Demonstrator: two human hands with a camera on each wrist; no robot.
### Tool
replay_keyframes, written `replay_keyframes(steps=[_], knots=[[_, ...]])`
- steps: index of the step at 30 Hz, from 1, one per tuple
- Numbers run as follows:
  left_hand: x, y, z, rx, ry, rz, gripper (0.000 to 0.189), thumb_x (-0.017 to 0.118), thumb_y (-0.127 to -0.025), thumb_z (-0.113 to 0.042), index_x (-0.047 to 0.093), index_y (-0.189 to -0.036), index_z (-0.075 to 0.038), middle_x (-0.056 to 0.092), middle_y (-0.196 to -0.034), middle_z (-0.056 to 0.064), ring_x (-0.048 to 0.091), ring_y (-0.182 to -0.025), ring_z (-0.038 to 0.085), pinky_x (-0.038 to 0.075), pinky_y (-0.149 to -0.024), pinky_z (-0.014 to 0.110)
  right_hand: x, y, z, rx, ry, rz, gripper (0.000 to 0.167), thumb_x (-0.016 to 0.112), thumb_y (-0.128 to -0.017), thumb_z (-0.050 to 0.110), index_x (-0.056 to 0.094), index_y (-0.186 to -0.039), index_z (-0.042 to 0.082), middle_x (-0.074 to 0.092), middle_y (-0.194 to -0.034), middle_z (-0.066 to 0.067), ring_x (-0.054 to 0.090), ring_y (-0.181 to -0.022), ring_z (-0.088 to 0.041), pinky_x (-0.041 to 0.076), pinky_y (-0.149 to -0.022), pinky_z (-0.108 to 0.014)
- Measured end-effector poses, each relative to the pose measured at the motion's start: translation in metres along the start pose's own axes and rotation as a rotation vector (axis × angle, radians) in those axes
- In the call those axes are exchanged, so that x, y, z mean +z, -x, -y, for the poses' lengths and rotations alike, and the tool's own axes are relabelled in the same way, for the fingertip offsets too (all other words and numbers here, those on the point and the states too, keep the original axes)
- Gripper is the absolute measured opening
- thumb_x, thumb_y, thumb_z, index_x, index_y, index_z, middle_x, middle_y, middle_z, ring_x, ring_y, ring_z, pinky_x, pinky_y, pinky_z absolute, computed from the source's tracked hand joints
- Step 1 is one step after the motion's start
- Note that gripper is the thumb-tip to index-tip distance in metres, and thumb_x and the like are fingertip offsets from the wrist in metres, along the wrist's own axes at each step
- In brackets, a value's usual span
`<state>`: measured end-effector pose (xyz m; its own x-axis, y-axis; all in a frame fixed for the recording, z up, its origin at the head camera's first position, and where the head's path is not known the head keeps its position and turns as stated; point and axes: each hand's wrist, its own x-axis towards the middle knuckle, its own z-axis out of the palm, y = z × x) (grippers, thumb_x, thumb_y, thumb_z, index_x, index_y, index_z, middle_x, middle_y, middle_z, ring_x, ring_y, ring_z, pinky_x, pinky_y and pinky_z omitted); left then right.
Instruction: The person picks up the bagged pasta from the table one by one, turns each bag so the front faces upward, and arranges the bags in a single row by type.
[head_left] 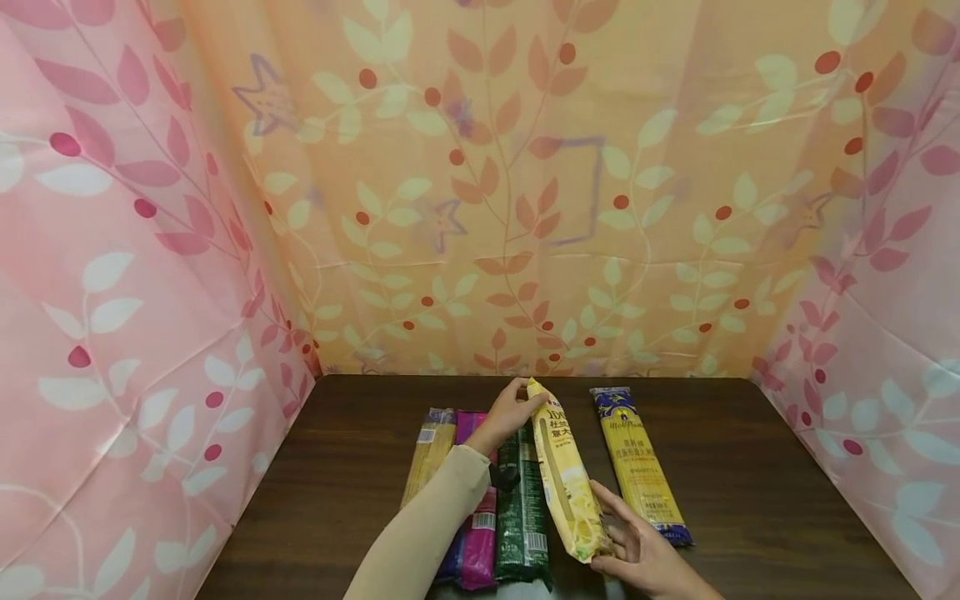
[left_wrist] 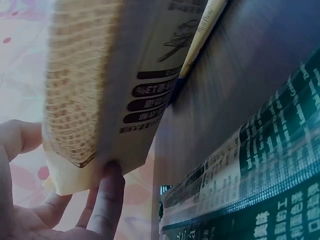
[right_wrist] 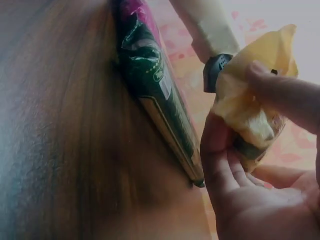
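Observation:
A long yellow pasta packet [head_left: 561, 471] with a clear window is held between both hands, its far end tilted up. My left hand [head_left: 513, 417] grips the far end, thumb on one side and fingers on the other, as the left wrist view shows. At the near end, my right hand [head_left: 645, 550] pinches the crumpled wrapper [right_wrist: 240, 100] between thumb and fingers. Just left of the held packet lies a dark green pasta packet [head_left: 522, 533]. Apart from it on the right rests a yellow and blue spaghetti packet [head_left: 643, 471].
A magenta packet [head_left: 480, 546] lies beside the green one, with a clear-fronted spaghetti packet [head_left: 431, 454] further left, partly behind the left sleeve. All lie on a dark wooden table [head_left: 300, 508]. Patterned curtains [head_left: 510, 208] enclose its back and sides.

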<state>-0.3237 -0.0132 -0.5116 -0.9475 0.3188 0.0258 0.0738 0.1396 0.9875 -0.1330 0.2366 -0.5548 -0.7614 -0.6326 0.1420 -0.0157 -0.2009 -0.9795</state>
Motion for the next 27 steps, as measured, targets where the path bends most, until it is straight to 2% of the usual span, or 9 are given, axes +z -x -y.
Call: replay_keyframes(steps=[3,5,7,9,12,14,16,21,27], knots=[[0.001,-0.001,0.001,-0.015,0.007,-0.001,0.049,0.072,-0.105,-0.029,0.055,-0.143,-0.004,0.064,-0.128,0.018,0.071,-0.098,0.023,0.063,-0.088,0.048,0.002,0.003,0.001,0.038,0.028,-0.065,0.097,0.062,-0.105,-0.006,-0.005,-0.174,0.013,-0.002,-0.166,-0.035,0.058,-0.138,-0.010,0.060,-0.097,-0.037],[0.001,-0.001,0.002,-0.016,0.010,0.006,0.052,0.074,-0.105,-0.027,0.052,-0.146,-0.003,0.063,-0.128,0.018,0.071,-0.098,0.023,0.063,-0.085,0.045,0.004,0.003,0.001,0.058,0.089,-0.109,0.099,0.065,-0.105,-0.003,-0.003,-0.174,0.015,0.001,-0.160,-0.045,0.063,-0.134,-0.022,0.061,-0.095,-0.038],[0.001,-0.002,0.003,-0.018,0.016,0.009,0.054,0.075,-0.104,-0.024,0.051,-0.148,-0.004,0.063,-0.128,0.018,0.070,-0.098,0.023,0.063,-0.083,0.042,0.006,0.003,0.000,0.069,0.130,-0.131,0.101,0.067,-0.104,-0.001,-0.006,-0.173,0.011,-0.004,-0.160,-0.049,0.060,-0.136,-0.040,0.061,-0.095,-0.040],[0.002,-0.003,0.003,-0.016,0.022,0.005,0.055,0.077,-0.103,-0.021,0.051,-0.148,-0.004,0.063,-0.128,0.018,0.070,-0.099,0.024,0.063,-0.082,0.042,0.007,0.002,-0.001,0.067,0.155,-0.133,0.104,0.069,-0.103,0.000,-0.011,-0.170,0.003,-0.010,-0.163,-0.048,0.061,-0.135,-0.041,0.062,-0.094,-0.040],[0.002,-0.004,0.003,-0.018,-0.002,-0.005,0.059,0.078,-0.102,-0.021,0.050,-0.151,-0.005,0.062,-0.134,0.017,0.068,-0.110,0.028,0.062,-0.086,0.044,0.010,-0.001,0.000,0.097,0.144,-0.142,0.109,0.071,-0.102,0.000,-0.016,-0.169,0.001,-0.017,-0.166,-0.043,0.048,-0.140,-0.059,0.062,-0.095,-0.041],[0.003,-0.005,0.003,-0.015,-0.021,-0.008,0.062,0.078,-0.101,-0.022,0.050,-0.154,-0.006,0.061,-0.137,0.017,0.066,-0.118,0.032,0.061,-0.091,0.048,0.011,-0.002,0.003,0.124,0.142,-0.159,0.111,0.072,-0.102,0.002,-0.016,-0.169,0.002,-0.015,-0.166,-0.043,0.045,-0.142,-0.061,0.062,-0.094,-0.040],[0.003,-0.005,0.005,-0.016,-0.035,-0.008,0.063,0.079,-0.102,-0.024,0.050,-0.155,-0.007,0.061,-0.140,0.017,0.063,-0.126,0.036,0.060,-0.094,0.051,0.011,-0.003,0.007,0.152,0.179,-0.192,0.112,0.075,-0.101,0.004,-0.014,-0.170,0.002,-0.008,-0.166,-0.045,0.030,-0.142,-0.073,0.062,-0.093,-0.039],[0.006,-0.006,0.010,-0.018,-0.042,-0.015,0.057,0.079,-0.101,-0.023,0.055,-0.151,-0.009,0.062,-0.140,0.016,0.063,-0.126,0.036,0.060,-0.093,0.050,0.007,-0.003,0.012,0.168,0.219,-0.200,0.114,0.079,-0.098,0.006,-0.011,-0.168,-0.005,0.006,-0.161,-0.053,0.026,-0.144,-0.073,0.060,-0.097,-0.037],[0.013,-0.010,0.016,-0.017,0.011,-0.023,0.054,0.078,-0.100,-0.012,0.052,-0.147,-0.004,0.063,-0.134,0.018,0.067,-0.113,0.032,0.062,-0.085,0.044,0.003,-0.003,0.009,0.198,0.249,-0.186,0.115,0.080,-0.097,0.007,-0.009,-0.169,-0.002,-0.008,-0.163,-0.051,0.031,-0.141,-0.073,0.061,-0.094,-0.038]])
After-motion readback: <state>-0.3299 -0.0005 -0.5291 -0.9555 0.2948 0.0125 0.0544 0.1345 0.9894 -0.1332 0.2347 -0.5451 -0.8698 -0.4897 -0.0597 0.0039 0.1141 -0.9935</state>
